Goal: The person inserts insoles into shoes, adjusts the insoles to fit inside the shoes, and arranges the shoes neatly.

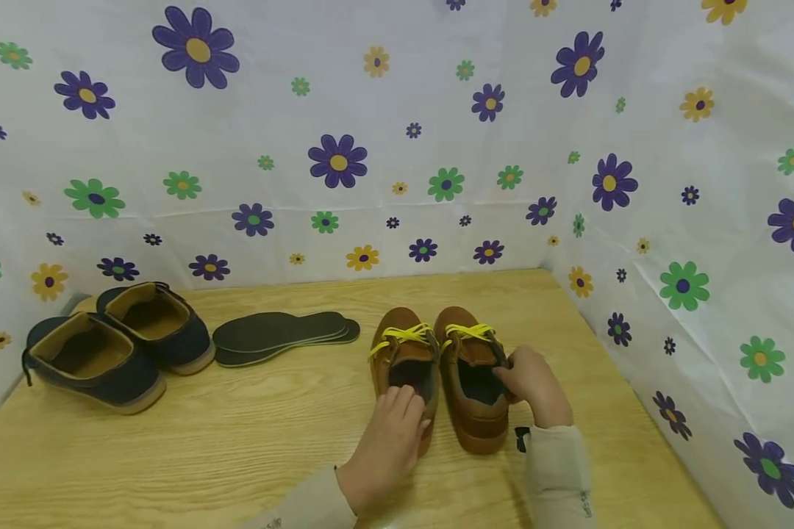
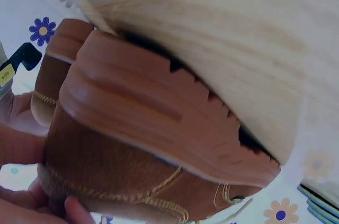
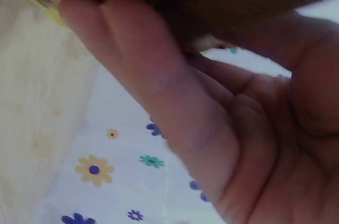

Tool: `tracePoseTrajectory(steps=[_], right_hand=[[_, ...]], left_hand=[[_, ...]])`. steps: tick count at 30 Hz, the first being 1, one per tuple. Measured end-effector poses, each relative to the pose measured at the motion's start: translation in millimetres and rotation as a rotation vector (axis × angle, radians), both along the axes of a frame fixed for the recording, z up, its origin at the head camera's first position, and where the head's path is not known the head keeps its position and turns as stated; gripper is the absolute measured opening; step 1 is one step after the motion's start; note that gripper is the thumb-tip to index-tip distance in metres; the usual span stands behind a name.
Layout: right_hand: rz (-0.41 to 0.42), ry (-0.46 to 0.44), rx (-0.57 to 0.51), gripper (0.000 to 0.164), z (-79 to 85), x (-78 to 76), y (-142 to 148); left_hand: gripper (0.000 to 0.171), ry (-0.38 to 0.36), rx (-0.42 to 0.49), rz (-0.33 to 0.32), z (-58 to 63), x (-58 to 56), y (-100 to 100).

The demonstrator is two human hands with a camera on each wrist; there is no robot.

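Two brown shoes with yellow laces stand side by side, toes toward the flowered backdrop. My left hand [image 1: 393,433] grips the heel end of the left brown shoe [image 1: 397,327], its fingers over the collar. In the left wrist view that shoe's sole edge and stitched heel [image 2: 116,144] fill the middle, with the thumb and fingers at lower left. My right hand [image 1: 536,382] pinches the collar of the right brown shoe [image 1: 479,422] on its outer side, thumb inside the opening. The right wrist view shows fingers [image 3: 143,49] against the shoe's stitched side.
A pair of dark navy shoes [image 1: 185,351] stands at the table's left. Dark insoles [image 1: 271,334] lie stacked between the two pairs. The wood-grain table [image 1: 238,455] meets a white flowered sheet [image 1: 384,95] at the back and on the right.
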State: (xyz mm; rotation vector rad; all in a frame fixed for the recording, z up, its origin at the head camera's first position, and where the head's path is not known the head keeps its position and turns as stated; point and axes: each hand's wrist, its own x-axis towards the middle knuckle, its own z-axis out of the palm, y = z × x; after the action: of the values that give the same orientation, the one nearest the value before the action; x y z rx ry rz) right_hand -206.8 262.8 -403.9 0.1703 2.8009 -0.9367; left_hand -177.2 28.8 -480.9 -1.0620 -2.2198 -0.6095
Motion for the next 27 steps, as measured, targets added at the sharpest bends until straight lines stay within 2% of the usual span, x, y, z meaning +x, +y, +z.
tracePoseTrajectory(steps=[2,5,7,10,13,15,16,18,21,24,25,27], right_hand=[[0.015,-0.005,0.036,0.024,6.7,5.0,-2.6],[0.041,0.046,0.096,0.031,22.0,17.0,-7.9],[0.044,0.104,0.101,0.038,35.3,27.1,-13.4],[0.063,0.218,0.041,0.038,53.2,40.2,-24.2],[0.093,0.326,-0.045,0.034,65.3,48.1,-34.9],[0.108,0.394,-0.089,0.031,69.3,51.0,-39.5],[0.117,0.422,-0.104,0.029,70.2,51.8,-41.2],[0.124,0.465,-0.123,0.026,70.3,52.5,-42.7],[0.107,0.499,-0.118,0.024,69.1,53.4,-41.2],[0.084,0.517,-0.111,0.023,68.2,53.7,-38.0],[0.080,0.521,-0.111,0.022,68.3,53.6,-37.3],[0.082,0.522,-0.117,0.023,68.6,52.8,-36.8]], left_hand=[[0.021,-0.025,-0.029,-0.001,3.2,0.2,-3.5],[0.023,-0.082,-0.077,-0.034,8.9,-1.3,-11.8],[0.024,-0.127,-0.103,-0.093,13.1,-4.7,-18.8],[0.017,-0.225,-0.137,-0.230,20.7,-13.9,-31.9],[0.017,-0.436,-0.137,-0.379,28.6,-27.9,-47.3],[0.020,-0.596,-0.097,-0.434,33.2,-41.1,-60.8],[0.022,-0.665,-0.072,-0.433,34.9,-49.2,-69.8],[0.022,-0.750,-0.028,-0.370,36.8,-69.1,-93.2],[0.023,-0.777,-0.033,-0.128,40.1,-102.9,-137.5],[0.030,-0.773,-0.141,0.129,43.4,-133.3,-181.2],[0.036,-0.775,-0.187,0.187,44.2,-141.0,-193.1],[0.049,-0.783,-0.284,0.255,44.1,-152.8,-212.5]])
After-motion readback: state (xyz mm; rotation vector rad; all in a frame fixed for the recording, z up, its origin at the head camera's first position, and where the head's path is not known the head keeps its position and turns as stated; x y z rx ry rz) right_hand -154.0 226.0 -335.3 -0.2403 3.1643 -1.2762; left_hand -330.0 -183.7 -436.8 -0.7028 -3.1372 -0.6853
